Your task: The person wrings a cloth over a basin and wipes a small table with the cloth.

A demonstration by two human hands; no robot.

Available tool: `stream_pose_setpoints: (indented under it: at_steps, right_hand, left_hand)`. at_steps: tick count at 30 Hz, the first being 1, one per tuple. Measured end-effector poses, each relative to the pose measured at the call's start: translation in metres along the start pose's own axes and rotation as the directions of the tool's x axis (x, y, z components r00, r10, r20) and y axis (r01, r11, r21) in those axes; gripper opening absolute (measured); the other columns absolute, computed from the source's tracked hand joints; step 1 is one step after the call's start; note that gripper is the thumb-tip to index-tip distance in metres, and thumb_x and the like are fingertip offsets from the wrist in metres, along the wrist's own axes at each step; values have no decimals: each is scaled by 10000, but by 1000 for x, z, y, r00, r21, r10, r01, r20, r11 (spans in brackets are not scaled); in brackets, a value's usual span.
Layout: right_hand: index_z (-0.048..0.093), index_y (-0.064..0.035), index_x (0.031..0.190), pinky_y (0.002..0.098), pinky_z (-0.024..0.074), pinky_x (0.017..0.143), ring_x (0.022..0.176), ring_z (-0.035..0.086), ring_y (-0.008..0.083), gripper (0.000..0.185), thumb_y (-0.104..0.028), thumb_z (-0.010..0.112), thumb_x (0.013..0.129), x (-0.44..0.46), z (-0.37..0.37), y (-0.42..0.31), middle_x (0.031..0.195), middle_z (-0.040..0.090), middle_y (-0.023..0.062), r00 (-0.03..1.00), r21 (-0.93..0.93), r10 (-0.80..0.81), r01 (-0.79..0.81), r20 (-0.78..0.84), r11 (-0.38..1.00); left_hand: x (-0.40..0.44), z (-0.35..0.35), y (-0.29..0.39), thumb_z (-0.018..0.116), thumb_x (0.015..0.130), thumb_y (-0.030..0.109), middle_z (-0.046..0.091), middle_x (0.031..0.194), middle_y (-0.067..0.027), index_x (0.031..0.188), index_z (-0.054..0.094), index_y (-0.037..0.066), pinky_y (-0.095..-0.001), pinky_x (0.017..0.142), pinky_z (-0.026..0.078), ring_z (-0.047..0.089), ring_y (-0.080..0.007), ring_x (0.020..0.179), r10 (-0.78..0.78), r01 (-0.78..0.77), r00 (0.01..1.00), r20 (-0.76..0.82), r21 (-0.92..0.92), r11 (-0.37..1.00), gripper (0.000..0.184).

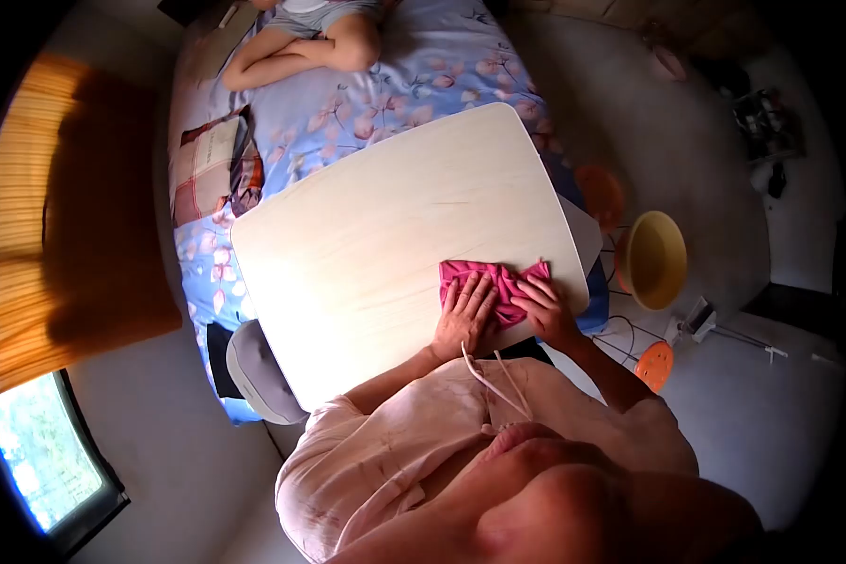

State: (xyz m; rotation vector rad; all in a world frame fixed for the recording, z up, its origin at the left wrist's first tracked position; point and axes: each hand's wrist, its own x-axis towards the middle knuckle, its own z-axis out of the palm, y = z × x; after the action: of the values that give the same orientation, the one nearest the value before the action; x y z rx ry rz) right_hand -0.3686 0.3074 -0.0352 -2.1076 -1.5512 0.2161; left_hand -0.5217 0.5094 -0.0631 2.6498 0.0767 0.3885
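Note:
A magenta cloth with darker lines lies on the pale wooden tabletop, close to its near right corner. My left hand rests flat on the left part of the cloth, fingers stretched out and slightly apart. At the cloth's right edge, my right hand lies with its fingers extended over the fabric. Its thumb is hard to make out. The cloth looks wrinkled between the two hands, and its upper right corner sticks up in a small bunch.
Beyond the table is a bed with a blue floral sheet, where another person sits cross-legged. A packaged item lies on the bed. A grey rounded object stands left of the table; a yellow basin and an orange stool stand right.

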Motion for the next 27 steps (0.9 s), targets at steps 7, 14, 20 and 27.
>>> stream_pose_setpoints:
  at_steps: [7,14,20,27]
  right_hand:
    - [706,-91,1271,473,393,1148,1376,505,377,406,-3,604,888,158,27,81,1448,600,151,931,-25,31,-44,-364,999]
    - [713,-112,1273,465,430,1137,1327,542,387,393,-54,634,892,171,41,93,1428,615,155,915,7,77,-81,-396,997]
    - [733,-98,1217,491,436,1142,1342,537,379,376,-12,634,865,-42,8,-8,1406,624,147,995,20,72,-71,-69,997]
    - [698,-115,1285,503,387,1154,1405,478,371,399,-18,614,907,78,27,66,1461,583,150,933,36,82,-74,-351,997]
  left_hand:
    - [134,-8,-89,692,892,353,436,1582,-214,1497,512,67,-645,1206,228,341,-442,1496,-90,97,977,-194,24,995,693]
    - [142,4,-97,644,925,328,454,1569,-208,1463,536,58,-665,1180,252,386,-443,1461,-59,73,973,-225,55,996,611]
    - [-19,11,10,733,880,341,453,1597,-149,1389,646,125,-632,1212,249,358,-371,1514,126,-119,989,79,-90,989,560]
    - [100,-6,-53,684,929,318,507,1525,-205,1437,577,68,-631,1199,253,410,-427,1451,143,-150,982,-126,-44,988,577]
